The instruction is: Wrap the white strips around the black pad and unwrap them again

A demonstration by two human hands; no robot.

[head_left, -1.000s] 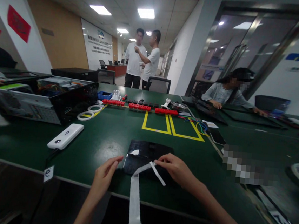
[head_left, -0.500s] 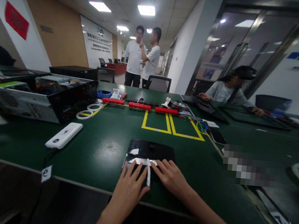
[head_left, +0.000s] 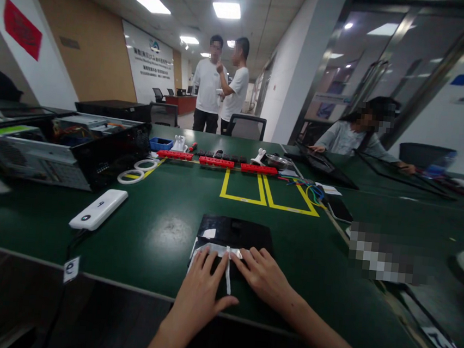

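Note:
A flat black panel [head_left: 234,232] lies near the front edge of the green table [head_left: 163,211]. A white ribbon strip [head_left: 227,269] is laid across its near edge. My left hand [head_left: 200,294] rests flat on the panel and the strip, fingers spread. Beside it, my right hand [head_left: 265,277] also presses flat, its fingertips at the strip's right end.
A white power-bank-like device [head_left: 98,209] lies at the left, an open computer case [head_left: 66,150] behind it with white tape rings [head_left: 131,177]. Yellow marked boxes [head_left: 269,194] and red blocks [head_left: 216,162] lie further back. A person sits at the right; two stand at the back.
One second ago the strip hung over the table edge, pinched by my right hand. Both hands have since laid it onto the panel and now press flat on it.

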